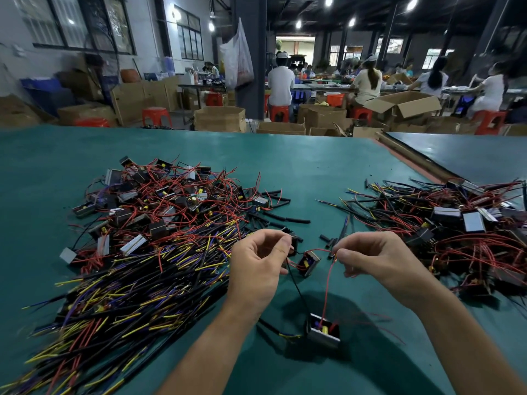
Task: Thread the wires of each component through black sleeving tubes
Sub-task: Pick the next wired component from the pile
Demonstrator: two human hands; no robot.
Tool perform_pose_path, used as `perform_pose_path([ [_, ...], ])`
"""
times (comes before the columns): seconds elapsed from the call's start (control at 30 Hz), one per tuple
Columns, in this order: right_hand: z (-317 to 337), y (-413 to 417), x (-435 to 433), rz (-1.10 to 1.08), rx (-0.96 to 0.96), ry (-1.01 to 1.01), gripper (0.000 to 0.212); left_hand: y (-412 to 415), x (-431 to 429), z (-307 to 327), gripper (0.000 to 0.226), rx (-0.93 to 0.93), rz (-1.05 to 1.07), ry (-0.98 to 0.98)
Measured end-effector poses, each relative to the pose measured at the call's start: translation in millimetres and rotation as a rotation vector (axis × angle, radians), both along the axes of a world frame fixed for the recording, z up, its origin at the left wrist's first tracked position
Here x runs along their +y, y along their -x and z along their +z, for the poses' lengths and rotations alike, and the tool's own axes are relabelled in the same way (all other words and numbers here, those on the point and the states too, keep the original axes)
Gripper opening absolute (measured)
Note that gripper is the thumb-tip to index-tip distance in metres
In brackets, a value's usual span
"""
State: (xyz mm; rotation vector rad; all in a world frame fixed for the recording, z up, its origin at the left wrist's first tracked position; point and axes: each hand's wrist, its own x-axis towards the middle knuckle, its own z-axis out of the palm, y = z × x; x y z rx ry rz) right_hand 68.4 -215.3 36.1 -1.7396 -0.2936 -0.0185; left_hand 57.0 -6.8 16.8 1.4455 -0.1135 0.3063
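In the head view, we see two bare hands over a green table (313, 166). The left hand (256, 266) has its fingers curled, and its thumb and first finger pinch the top of a thin black strand (296, 289). It may be a wire or a sleeving tube; the picture is too blurry there for us to tell. The right hand (379, 260) is curled too, and pinches the end of a red wire (329, 280). Both lines run down to one small boxy component (323, 330), which sits near the table's close edge, between the two arms. A second small part (308, 262) lies on the table between the hands.

Loose black tubes (288, 219) lie just past the left hand. On the left is a big pile of parts (171, 201) with bare red wires, with a heap of long yellow and purple wires (128, 295) below it. On the right is another tangled pile (462, 226).

We think the job in hand is getting the red wire into a tube. To do it well, we should hold the wire close to its tip so it does not bend (a floppy wire misses the hole). We should line the tip up straight with the tube's mouth, then slide the tube down toward the component. Both wires should stay apart so they do not twist.
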Motion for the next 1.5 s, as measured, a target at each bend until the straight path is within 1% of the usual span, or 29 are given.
perform_pose_path([
  [0.03, 2, 2, 1, 0.038, 0.015, -0.033, 0.003, 0, -1, 0, 0.011, 0.019, -0.019, 0.026],
  [0.1, 3, 4, 2, 0.115, 0.038, -0.068, 0.01, 1, -2, 0, 0.01, 0.064, -0.075, 0.077],
  [0.2, 3, 6, 1, 0.183, 0.042, -0.077, 0.012, 2, -3, 1, 0.01, 0.107, -0.152, 0.087],
  [0.4, 2, 4, 4, 0.19, 0.025, -0.065, 0.013, 4, -3, 3, 0.002, 0.123, -0.226, 0.006],
  [0.43, 2, 5, 4, 0.188, 0.019, -0.062, 0.013, 4, -2, 3, 0.002, 0.118, -0.244, -0.01],
  [0.5, 2, 5, 5, 0.173, -0.002, -0.056, 0.013, 5, -2, 4, 0.011, 0.114, -0.267, -0.062],
  [0.63, 2, 6, 10, 0.136, -0.031, -0.089, 0.01, 6, -3, 3, 0.019, 0.072, -0.28, -0.117],
  [0.8, 0, 6, 11, 0.099, -0.087, -0.004, 0.012, 6, -6, 0, 0.027, 0.013, -0.241, -0.152],
  [1.0, 2, 6, 13, 0.057, -0.116, -0.012, 0.012, 4, -7, -2, 0.014, 0.002, -0.184, -0.175],
  [1.07, 3, 7, 13, 0.037, -0.123, -0.017, 0.013, 4, -7, -1, 0.014, -0.022, -0.166, -0.157],
  [1.17, 3, 6, 13, 0.031, -0.124, -0.007, 0.014, 4, -7, 1, 0.013, -0.059, -0.141, -0.184],
  [1.37, -1, 5, 13, 0.11, -0.092, 0.046, 0.015, 6, -9, 1, 0.02, -0.087, -0.188, -0.181],
  [1.5, -1, 5, 15, 0.143, -0.102, 0.123, 0.014, 7, -10, 1, 0.018, -0.092, -0.206, -0.188],
])
